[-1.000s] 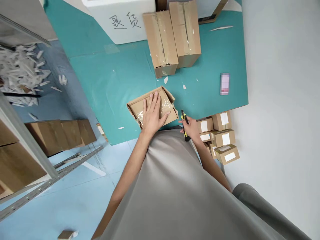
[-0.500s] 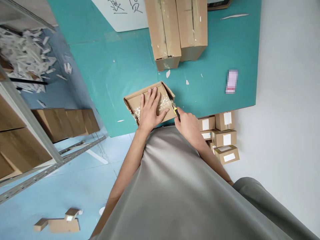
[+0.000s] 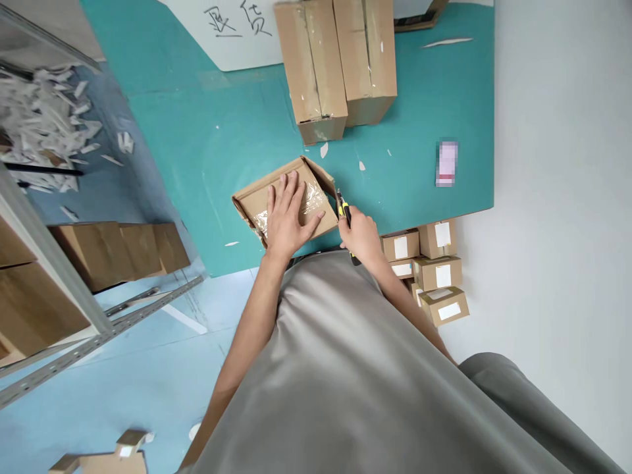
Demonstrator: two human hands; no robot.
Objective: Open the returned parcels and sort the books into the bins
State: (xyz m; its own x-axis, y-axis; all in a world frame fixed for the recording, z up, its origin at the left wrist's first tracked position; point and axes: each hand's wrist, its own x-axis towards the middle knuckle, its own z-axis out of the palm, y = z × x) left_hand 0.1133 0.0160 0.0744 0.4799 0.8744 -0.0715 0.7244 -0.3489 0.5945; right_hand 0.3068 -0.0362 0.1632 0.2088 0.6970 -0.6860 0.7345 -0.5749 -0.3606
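Note:
A flat brown cardboard box [image 3: 266, 192] with clear tape across its top lies at the near edge of the green table. Its right end flap [image 3: 320, 175] stands partly raised, with a dark gap beneath. My left hand [image 3: 287, 217] rests flat on the box top, fingers spread. In my right hand [image 3: 362, 236], just off the box's right end, is a yellow and black utility knife [image 3: 344, 209]. Its tip points away from me, beside the flap.
Two taped cartons [image 3: 316, 66] stand at the back of the green table [image 3: 237, 118], beside a white sign [image 3: 237, 39]. A pink, blurred item [image 3: 447, 163] lies to the right. Small labelled boxes [image 3: 438, 271] are stacked beyond the near edge; shelving [image 3: 64, 263] stands left.
The utility knife has come away from the box's right end and turned more upright in my right hand. The end flap now shows a wider gap. My left hand stays on the box.

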